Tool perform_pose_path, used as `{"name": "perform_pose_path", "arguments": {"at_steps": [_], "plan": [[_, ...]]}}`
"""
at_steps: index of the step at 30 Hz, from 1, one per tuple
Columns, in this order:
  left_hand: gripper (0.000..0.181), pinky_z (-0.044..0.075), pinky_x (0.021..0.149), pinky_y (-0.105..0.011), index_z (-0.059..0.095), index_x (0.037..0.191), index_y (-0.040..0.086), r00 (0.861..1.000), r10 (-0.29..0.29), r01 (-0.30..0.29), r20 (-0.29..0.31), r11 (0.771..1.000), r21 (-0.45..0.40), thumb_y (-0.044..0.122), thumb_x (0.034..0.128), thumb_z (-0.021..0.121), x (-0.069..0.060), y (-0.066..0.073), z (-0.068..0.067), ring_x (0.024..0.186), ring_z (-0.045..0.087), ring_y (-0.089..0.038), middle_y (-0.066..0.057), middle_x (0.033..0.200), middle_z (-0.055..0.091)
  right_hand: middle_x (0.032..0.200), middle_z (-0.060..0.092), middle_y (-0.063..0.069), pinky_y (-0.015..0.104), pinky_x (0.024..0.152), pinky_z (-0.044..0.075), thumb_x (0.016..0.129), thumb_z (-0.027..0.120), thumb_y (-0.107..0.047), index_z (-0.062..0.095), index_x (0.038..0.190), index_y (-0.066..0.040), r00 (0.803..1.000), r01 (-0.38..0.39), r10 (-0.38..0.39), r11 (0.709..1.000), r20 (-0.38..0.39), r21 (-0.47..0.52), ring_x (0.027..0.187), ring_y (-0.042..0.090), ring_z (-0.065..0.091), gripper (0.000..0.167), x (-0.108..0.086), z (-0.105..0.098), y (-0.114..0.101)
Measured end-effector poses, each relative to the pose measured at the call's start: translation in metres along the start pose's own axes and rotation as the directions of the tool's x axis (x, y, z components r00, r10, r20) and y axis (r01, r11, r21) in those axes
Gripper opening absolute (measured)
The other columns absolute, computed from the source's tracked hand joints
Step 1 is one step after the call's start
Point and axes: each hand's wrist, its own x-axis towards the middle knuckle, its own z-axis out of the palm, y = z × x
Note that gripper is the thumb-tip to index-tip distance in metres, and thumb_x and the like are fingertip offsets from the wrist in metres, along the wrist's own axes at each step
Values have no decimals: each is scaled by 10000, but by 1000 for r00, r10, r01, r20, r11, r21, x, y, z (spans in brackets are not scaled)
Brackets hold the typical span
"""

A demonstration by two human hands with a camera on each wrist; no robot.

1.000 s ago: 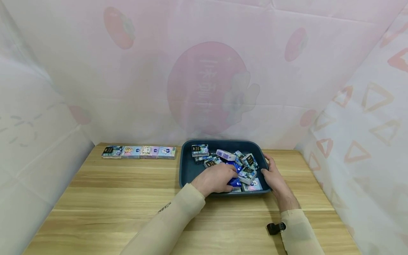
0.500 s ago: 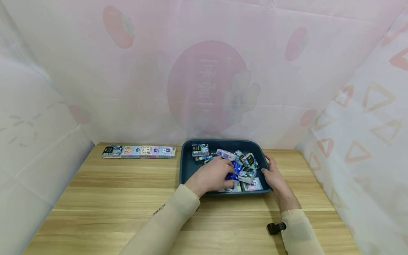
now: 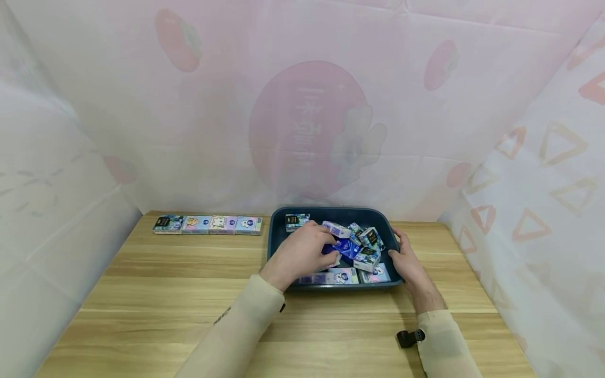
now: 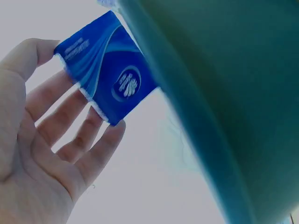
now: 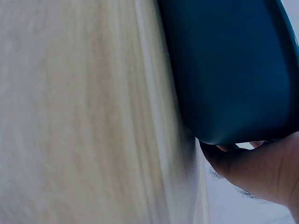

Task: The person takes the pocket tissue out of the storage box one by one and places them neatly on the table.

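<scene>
Inside the left half of the dark blue-green tray (image 3: 273, 236), my left hand (image 3: 302, 252) reaches palm down. The left wrist view shows this hand (image 4: 60, 121) with thumb and fingertips holding a blue packet (image 4: 110, 70) by its edges. In the head view the fingers partly hide what they hold. My right hand (image 3: 410, 268) grips the tray's right rim, thumb on the inner side; the right wrist view has that hand (image 5: 261, 170) at the tray's corner (image 5: 224, 107). Blue packets (image 3: 347, 249), dark floral packets (image 3: 366, 258) and a purple-white packet (image 3: 336, 229) lie jumbled in the tray.
Left of the tray, several small packets (image 3: 196, 224) lie in a row along the back of the wooden table (image 3: 165, 294). A printed pinkish cloth (image 3: 212, 131) hangs behind the table. A small black device (image 3: 409, 338) is by the right sleeve.
My left hand has moved left within the tray, uncovering a purple packet and a cartoon packet along the front wall. My right hand remains on the rim.
</scene>
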Motion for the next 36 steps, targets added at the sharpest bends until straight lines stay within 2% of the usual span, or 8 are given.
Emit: {"name": "perform_pose_path", "arguments": {"at_steps": [2,6,9,12,15,20,26,36], "plan": [[301,623,1244,-464,921,1253,157,1000,-5,5,-21,1000,-11,401,1107,822,-2,-3,-2,1209,773,-226,-17,1346,875,1927,180,333,711,1391,331,1240,310,-62,19,1906,-243,1000,-8,8,1000,0,1,1711,521,344,749,1,0,0],[277,552,1343,-536,918,1247,144,998,-13,11,-54,999,-34,364,1104,831,-7,-10,-7,1301,804,-272,-46,1344,880,1941,141,325,738,1423,288,1242,308,-67,18,1907,-252,1000,-21,21,1000,-1,6,1737,530,306,749,1,0,-1],[259,598,1290,-526,918,1233,140,996,-19,16,-84,999,-41,345,1090,849,-11,-15,-10,1319,796,-304,-57,1322,887,1945,134,320,741,1429,278,1241,313,-66,24,1908,-257,1000,-21,21,1000,-3,8,1746,533,295,752,1,0,-1],[212,652,1177,-491,923,1166,141,992,-8,3,-123,999,-42,321,1078,857,-15,-22,-15,1217,797,-298,-44,1229,899,1943,143,319,743,1430,275,1239,319,-64,29,1907,-260,1000,-18,18,1000,-5,7,1746,534,294,754,0,0,-2],[197,664,1118,-483,922,1140,142,988,-10,5,-152,999,-38,316,1076,858,-18,-29,-19,1162,787,-294,-35,1196,903,1944,146,316,754,1437,263,1239,327,-64,35,1907,-268,1000,-21,21,1000,-7,0,1749,533,287,757,-1,0,-2],[232,676,1113,-507,921,1184,115,981,-51,43,-186,998,-44,309,1073,863,-25,-40,-27,1200,780,-335,-61,1230,906,1941,161,311,737,1421,300,1238,335,-67,37,1906,-281,1000,-25,25,1000,-10,-3,1719,522,328,762,-2,0,-3],[250,696,1070,-535,916,1197,98,963,-138,130,-232,990,-47,304,1068,855,-35,-54,-35,1203,778,-367,-92,1224,893,1927,186,325,698,1381,350,1239,330,-65,33,1907,-272,1000,-15,15,1000,-10,-3,1676,507,378,760,-2,1,-3],[266,676,1116,-592,912,1165,66,918,-271,270,-288,962,-43,308,1065,870,-48,-77,-42,1263,781,-450,-139,1253,890,1919,205,331,683,1360,382,1238,321,-65,31,1907,-268,1000,-14,14,1000,-8,-5,1662,498,399,757,-1,1,-1]]}}
